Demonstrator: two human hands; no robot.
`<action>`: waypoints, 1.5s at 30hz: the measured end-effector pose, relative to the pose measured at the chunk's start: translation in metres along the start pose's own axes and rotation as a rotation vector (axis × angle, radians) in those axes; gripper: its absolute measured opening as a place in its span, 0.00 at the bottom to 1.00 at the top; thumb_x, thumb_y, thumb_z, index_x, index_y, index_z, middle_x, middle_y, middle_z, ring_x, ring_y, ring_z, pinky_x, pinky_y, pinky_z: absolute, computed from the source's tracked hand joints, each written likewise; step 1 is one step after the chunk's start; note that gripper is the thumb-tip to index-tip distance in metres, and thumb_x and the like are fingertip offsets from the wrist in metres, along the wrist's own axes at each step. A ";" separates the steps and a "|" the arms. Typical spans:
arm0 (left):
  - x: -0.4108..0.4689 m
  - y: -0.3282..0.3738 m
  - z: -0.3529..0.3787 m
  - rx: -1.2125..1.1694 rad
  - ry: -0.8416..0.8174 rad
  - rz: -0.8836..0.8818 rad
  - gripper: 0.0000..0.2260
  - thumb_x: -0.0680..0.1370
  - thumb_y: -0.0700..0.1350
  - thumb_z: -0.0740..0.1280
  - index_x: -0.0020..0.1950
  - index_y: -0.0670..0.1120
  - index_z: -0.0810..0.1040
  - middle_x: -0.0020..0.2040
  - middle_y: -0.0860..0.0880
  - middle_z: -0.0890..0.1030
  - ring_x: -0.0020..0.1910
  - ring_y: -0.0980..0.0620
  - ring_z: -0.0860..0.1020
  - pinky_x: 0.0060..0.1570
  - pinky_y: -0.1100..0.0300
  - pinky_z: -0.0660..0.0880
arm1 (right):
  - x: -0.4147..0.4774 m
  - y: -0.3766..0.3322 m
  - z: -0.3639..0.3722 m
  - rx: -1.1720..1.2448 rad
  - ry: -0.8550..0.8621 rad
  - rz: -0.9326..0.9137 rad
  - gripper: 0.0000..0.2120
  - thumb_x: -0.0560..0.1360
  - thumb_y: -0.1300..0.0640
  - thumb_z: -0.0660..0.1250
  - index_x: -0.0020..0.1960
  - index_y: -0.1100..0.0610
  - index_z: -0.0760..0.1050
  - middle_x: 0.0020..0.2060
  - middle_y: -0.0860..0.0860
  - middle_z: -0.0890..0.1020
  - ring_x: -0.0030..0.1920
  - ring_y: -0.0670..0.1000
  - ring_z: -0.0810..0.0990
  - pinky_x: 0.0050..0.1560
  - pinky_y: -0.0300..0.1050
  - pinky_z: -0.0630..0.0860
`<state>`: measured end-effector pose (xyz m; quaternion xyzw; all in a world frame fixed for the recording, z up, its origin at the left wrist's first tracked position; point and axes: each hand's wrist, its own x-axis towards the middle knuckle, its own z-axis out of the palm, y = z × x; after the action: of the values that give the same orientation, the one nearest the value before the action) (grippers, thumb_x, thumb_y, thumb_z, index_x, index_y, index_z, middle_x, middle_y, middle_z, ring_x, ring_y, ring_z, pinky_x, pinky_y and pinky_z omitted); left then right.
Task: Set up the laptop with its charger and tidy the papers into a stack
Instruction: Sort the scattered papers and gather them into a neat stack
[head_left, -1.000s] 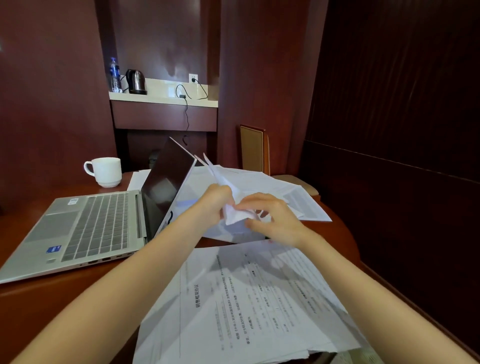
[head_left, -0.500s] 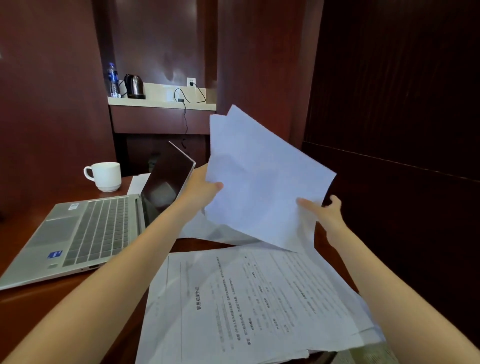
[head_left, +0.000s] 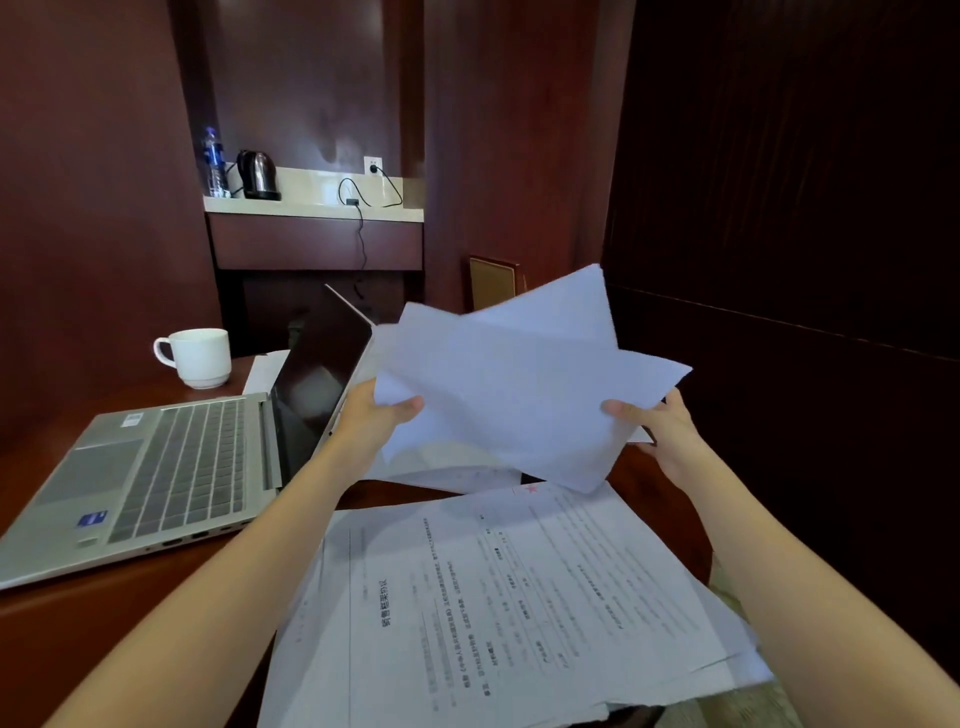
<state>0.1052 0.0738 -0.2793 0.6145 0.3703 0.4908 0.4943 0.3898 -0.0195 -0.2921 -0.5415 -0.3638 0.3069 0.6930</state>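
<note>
Both arms extended forward; left hand and right hand each pinched opposite edges of loose blank sheets, raised above printed papers on bench.

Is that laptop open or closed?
Open: the laptop has its keyboard exposed, and its dark screen stands raised behind it.

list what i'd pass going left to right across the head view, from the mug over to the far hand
white mug → laptop screen → left hand → held sheets → right hand
</note>
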 end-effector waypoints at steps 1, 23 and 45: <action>-0.001 0.000 -0.001 0.015 -0.004 0.012 0.11 0.76 0.33 0.65 0.56 0.44 0.76 0.51 0.46 0.80 0.50 0.49 0.78 0.49 0.60 0.74 | 0.001 0.001 -0.003 -0.026 -0.033 -0.007 0.36 0.68 0.61 0.75 0.70 0.53 0.60 0.62 0.48 0.73 0.61 0.51 0.72 0.52 0.46 0.69; 0.004 -0.002 0.016 -0.159 0.129 -0.100 0.13 0.76 0.46 0.68 0.59 0.46 0.75 0.52 0.47 0.78 0.45 0.50 0.77 0.45 0.57 0.72 | 0.012 -0.014 0.005 -0.101 0.104 -0.136 0.16 0.72 0.60 0.71 0.59 0.61 0.75 0.50 0.53 0.80 0.45 0.51 0.80 0.40 0.41 0.76; 0.008 0.009 0.021 -0.133 0.141 -0.069 0.14 0.79 0.45 0.64 0.65 0.46 0.71 0.53 0.50 0.76 0.46 0.52 0.76 0.37 0.62 0.71 | 0.015 -0.001 0.008 -0.200 0.049 -0.019 0.15 0.78 0.60 0.64 0.63 0.62 0.73 0.57 0.56 0.78 0.57 0.58 0.77 0.45 0.46 0.74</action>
<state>0.1270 0.0744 -0.2691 0.5310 0.3917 0.5390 0.5235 0.3916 -0.0037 -0.2874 -0.6117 -0.3805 0.2491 0.6473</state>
